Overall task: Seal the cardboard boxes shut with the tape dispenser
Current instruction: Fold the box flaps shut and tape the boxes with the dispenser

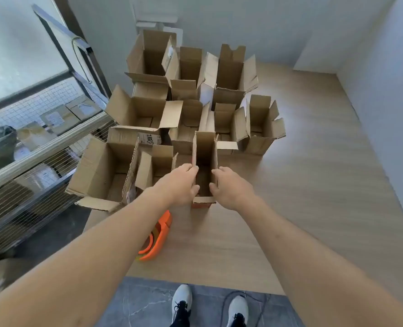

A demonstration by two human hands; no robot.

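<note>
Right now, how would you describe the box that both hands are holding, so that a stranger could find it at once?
Look at the wooden table and its cluster of open cardboard boxes. At the near edge of the cluster stands a narrow, tall box, held by the left hand and the right hand on its side flaps. It is the slimmest one, just beyond the orange tape dispenser.
</note>
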